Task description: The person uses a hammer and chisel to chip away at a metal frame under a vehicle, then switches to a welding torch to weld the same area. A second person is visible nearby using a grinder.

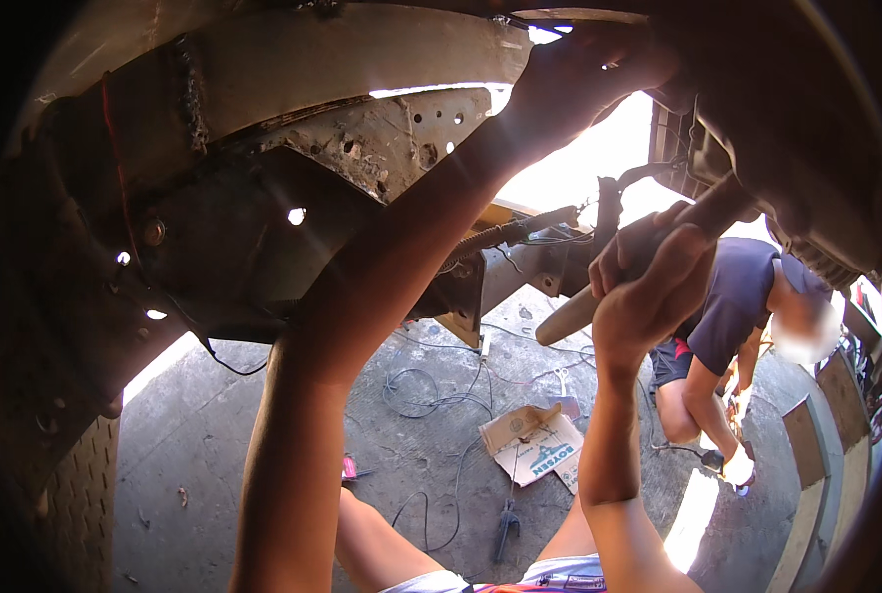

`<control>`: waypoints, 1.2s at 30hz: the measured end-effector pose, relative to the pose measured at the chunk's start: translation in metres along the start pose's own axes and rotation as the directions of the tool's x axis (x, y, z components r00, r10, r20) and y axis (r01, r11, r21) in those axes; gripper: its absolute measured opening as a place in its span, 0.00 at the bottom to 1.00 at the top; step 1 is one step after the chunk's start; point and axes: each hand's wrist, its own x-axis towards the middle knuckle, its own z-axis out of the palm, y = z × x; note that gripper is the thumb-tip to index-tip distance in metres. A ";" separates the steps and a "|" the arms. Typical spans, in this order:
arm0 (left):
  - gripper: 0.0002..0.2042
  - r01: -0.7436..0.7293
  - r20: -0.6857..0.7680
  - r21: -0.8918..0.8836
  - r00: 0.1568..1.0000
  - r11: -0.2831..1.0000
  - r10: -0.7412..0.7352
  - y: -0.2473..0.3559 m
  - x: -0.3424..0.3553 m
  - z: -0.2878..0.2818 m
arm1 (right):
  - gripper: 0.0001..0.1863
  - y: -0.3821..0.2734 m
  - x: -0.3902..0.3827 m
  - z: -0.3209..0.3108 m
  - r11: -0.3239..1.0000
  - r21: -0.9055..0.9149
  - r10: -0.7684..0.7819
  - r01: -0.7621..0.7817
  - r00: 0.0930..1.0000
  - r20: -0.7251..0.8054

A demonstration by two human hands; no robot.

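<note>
My left arm reaches up across the view to my left hand point(594, 69), which is in deep shadow against the dark metal underside of a vehicle. Its fingers look curled together; what they grip, if anything, I cannot make out. Lower and to the right, my right hand point(654, 282) is closed round a thick, round handle point(568, 318). The handle slants from lower left to upper right, and its upper end meets the dark part point(728, 193) overhead. Whether a tool head sits there is hidden. A corrugated hose point(510, 234) with a frayed end runs just left of this hand.
A curved frame beam point(352, 59) and a bracket with holes point(411, 138) surround my left arm. On the concrete floor point(233, 445) lie cables point(426, 395), flattened cardboard point(535, 445) and a dark clamp-like tool point(506, 529). A person in dark clothes point(733, 296) bends at the right.
</note>
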 end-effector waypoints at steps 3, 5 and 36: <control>0.15 0.404 0.202 -0.115 0.904 0.908 -0.377 -0.002 0.002 0.000 | 0.25 -0.001 -0.005 0.002 0.963 0.126 -0.219 0.238 0.964 -0.148; 0.15 0.384 0.174 -0.156 0.918 0.910 -0.357 -0.003 0.000 0.001 | 0.25 0.000 -0.004 0.004 0.985 0.026 -0.165 0.170 0.975 -0.147; 0.14 -0.045 -0.132 0.007 0.990 0.999 0.046 -0.009 -0.016 0.017 | 0.25 -0.015 -0.015 -0.016 0.999 0.030 -0.011 0.014 0.995 -0.095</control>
